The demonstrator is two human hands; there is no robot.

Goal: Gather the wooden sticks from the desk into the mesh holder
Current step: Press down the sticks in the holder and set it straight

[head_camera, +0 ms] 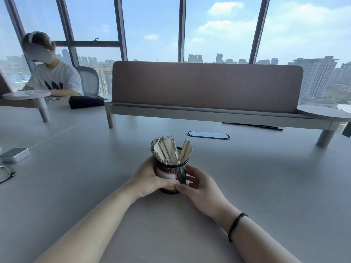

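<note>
Head view: the left hand (pixel 150 177) and right hand (pixel 199 185) both wrap the black wire-mesh cylindrical holder (pixel 173 172) upright on the pale grey desk (pixel 266 177), likely steadying it; flat pale wooden sticks (pixel 169 150) stand bundled inside.

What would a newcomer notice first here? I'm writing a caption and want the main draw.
The black mesh holder at the centre of the desk, packed with wooden sticks, and the left hand and right hand gripping it from either side. Behind it stands a pink-brown divider panel against tall windows onto a city skyline.
</note>
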